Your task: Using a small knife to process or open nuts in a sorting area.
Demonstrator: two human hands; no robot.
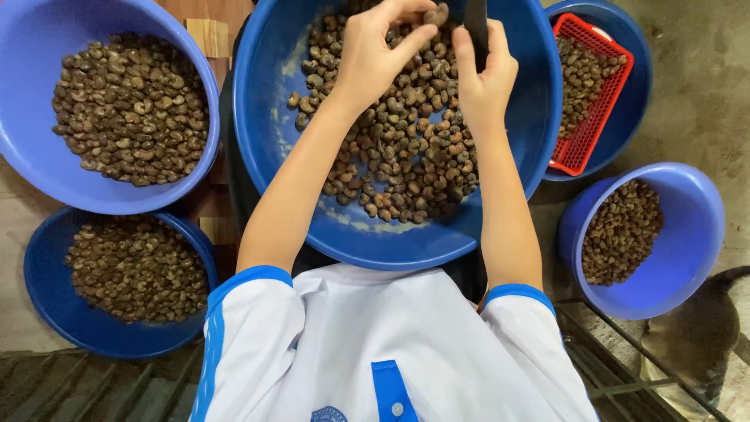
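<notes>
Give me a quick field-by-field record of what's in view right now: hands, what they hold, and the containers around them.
left hand: pinches one cashew nut at the fingertips
right hand: grips a dark blade, upright
centre basin: blue, holds brown cashew nuts, under both hands
left side: two blue basins of nuts
right side: blue bowl of nuts; red basket inside a blue basin

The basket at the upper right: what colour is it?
Red basket, seen in the head view.

blue bowls (500,195), brown cashew nuts (398,156), red basket (601,109), white shirt with blue trim (367,344)
</notes>
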